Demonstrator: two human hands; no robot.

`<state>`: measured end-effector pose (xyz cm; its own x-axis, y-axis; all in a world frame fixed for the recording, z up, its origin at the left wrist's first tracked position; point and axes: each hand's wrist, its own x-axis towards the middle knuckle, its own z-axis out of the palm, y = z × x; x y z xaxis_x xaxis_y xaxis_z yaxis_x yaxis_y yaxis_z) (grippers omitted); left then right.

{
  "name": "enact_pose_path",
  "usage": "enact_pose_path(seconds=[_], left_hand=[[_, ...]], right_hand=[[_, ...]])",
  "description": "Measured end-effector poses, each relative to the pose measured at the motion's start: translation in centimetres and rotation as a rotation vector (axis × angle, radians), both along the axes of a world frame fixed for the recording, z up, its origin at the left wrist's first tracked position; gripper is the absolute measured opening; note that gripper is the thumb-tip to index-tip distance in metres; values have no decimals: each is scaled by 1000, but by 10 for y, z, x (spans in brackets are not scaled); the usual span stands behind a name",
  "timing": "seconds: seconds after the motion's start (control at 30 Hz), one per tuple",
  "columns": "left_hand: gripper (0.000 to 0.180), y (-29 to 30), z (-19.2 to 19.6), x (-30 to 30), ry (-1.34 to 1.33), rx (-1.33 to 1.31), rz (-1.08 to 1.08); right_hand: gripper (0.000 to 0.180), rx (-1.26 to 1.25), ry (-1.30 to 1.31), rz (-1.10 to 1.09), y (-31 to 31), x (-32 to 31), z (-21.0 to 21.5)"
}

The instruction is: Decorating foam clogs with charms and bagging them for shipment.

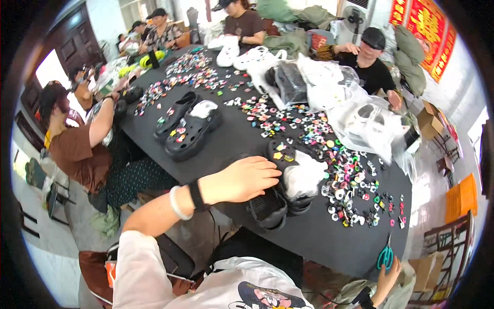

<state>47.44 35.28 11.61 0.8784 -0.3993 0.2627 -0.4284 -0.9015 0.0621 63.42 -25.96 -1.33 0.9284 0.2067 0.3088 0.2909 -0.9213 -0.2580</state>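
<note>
In front of me, my left hand (249,177) lies across a black clog (267,210), its fingers together and bent over the shoe; the fingertips are partly hidden. Right against it stands a second black clog (282,154) with white stuffing (304,177) inside and a yellow charm on its toe. At the table's near right edge, my right hand (390,274) has its fingers closed at the teal handles of a pair of scissors (386,256), whose blades point away from me. Another pair of black clogs (191,133), with charms and white stuffing, sits farther left.
Many small colourful shoe charms (352,180) are strewn over the dark table (319,247), with more piles (188,69) farther off. Clear plastic bags (360,116) hold pale shoes at the far right. Several people sit around the table; one in brown (77,147) is at left.
</note>
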Motion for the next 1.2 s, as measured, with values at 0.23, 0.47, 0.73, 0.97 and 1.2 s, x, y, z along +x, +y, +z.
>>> enact_pose_path(seconds=[0.23,0.47,0.73,0.97,1.2], left_hand=[[42,-7,3,74,126,394,-181],[8,-3,-20,92,34,493,-352],[22,1,44,82,221,303,281],[27,52,0,89,633,-25,543],[32,11,-6,91,385,113,588]], right_hand=[[56,48,-42,-133,22,-54,27],[54,213,-64,-41,60,-55,23],[54,214,8,-5,98,-67,46],[51,269,64,178,159,-68,44],[55,351,128,741,265,-91,52]])
